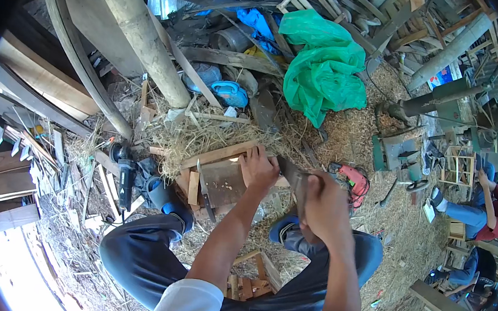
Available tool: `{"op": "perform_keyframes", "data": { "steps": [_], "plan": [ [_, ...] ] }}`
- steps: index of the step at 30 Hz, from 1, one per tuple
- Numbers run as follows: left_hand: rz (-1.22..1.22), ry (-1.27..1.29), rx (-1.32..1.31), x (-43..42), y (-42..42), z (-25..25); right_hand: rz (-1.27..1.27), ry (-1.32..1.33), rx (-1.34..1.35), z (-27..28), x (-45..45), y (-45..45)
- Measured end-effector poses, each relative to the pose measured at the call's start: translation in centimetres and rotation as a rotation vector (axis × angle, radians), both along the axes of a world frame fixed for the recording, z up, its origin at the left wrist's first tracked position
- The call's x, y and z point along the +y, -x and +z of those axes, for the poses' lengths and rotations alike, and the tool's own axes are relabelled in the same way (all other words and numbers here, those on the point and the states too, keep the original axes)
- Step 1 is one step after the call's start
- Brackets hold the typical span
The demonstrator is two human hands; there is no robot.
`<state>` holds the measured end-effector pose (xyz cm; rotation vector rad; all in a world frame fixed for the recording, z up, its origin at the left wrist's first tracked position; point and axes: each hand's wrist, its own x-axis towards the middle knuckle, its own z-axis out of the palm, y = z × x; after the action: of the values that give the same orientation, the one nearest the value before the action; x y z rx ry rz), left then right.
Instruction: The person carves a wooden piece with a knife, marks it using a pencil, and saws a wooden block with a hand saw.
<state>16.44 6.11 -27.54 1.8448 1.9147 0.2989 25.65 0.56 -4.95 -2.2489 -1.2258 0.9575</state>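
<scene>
My left hand (pixel 258 169) presses on a pale wooden strip (pixel 219 154) that lies along the far edge of a low wooden board (pixel 222 183). Just to its right, my right hand (pixel 323 203) is wrapped round the handle of a dark, broad-bladed tool (pixel 295 184); its exact kind is unclear. The tool's far end is close to my left fingers. A saw or long knife (pixel 205 190) rests on the board's left side, beside a short wood block (pixel 193 188).
A red power tool (pixel 351 183) lies right of my right hand; a black angle grinder (pixel 125 173) is at the left. Beyond are a green plastic sheet (pixel 326 67) and a machine (pixel 402 152). Two people sit at the far right. Wood pieces lie between my legs.
</scene>
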Motion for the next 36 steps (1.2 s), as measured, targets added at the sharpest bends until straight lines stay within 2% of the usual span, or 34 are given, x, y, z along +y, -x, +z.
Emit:
{"op": "perform_keyframes", "data": {
  "steps": [1,4,5,8,9,12,15,17,18,20,21,24,25,30,32,33,34,36],
  "plan": [
    [-0.007,0.013,0.016,-0.2,0.0,-0.3,-0.042,0.131,0.102,3.0,0.2,0.3],
    [0.008,-0.013,0.028,-0.4,-0.1,-0.4,-0.018,0.068,0.028,0.7,-0.6,1.2],
    [0.004,-0.018,0.022,-0.5,-0.2,0.0,0.035,-0.008,-0.049,-1.6,-0.3,1.1],
    [-0.010,0.044,-0.006,0.2,0.1,0.5,0.033,-0.038,0.038,-2.3,-0.2,0.2],
    [-0.009,-0.009,0.033,-0.1,0.0,-0.2,0.043,0.060,-0.003,0.6,-0.2,0.5],
    [-0.016,-0.021,0.058,-0.2,0.1,-0.1,0.068,0.045,-0.022,5.2,-0.8,1.5],
    [-0.007,-0.002,0.017,-0.6,-0.1,0.2,0.068,0.008,-0.068,-2.7,-0.3,0.8],
    [0.025,-0.043,-0.001,0.1,-0.1,0.1,0.098,-0.099,-0.060,-3.7,-0.1,0.1],
    [0.016,-0.065,0.022,0.2,0.0,0.0,0.110,-0.109,-0.056,-1.6,0.2,0.6],
    [0.002,-0.066,0.048,-0.4,-0.1,-0.2,0.058,0.107,0.022,4.7,-0.3,1.6],
    [0.002,-0.056,0.043,-0.4,-0.1,-0.1,0.072,0.008,0.026,4.6,-1.2,1.5],
    [0.003,-0.020,0.032,-0.4,0.3,-0.1,0.010,0.023,0.005,-0.8,-0.3,1.7],
    [0.007,-0.002,0.015,-0.4,-0.1,0.0,0.107,-0.172,-0.171,-5.0,-0.2,0.8],
    [0.002,0.025,0.037,-0.3,0.1,0.5,0.055,0.026,0.034,2.4,-0.4,1.0],
    [-0.009,0.010,0.044,-0.3,0.4,0.3,0.026,0.072,-0.024,4.5,-0.5,2.1],
    [-0.011,0.024,0.047,-0.3,0.4,0.4,0.053,-0.044,-0.044,0.7,-0.8,1.9],
    [-0.015,0.036,0.046,-0.3,0.1,0.5,0.044,-0.045,-0.049,-2.2,-1.0,1.3],
    [-0.005,-0.014,0.028,-0.4,-0.2,0.3,0.018,-0.048,0.006,-3.8,0.5,0.8]
  ]
}}
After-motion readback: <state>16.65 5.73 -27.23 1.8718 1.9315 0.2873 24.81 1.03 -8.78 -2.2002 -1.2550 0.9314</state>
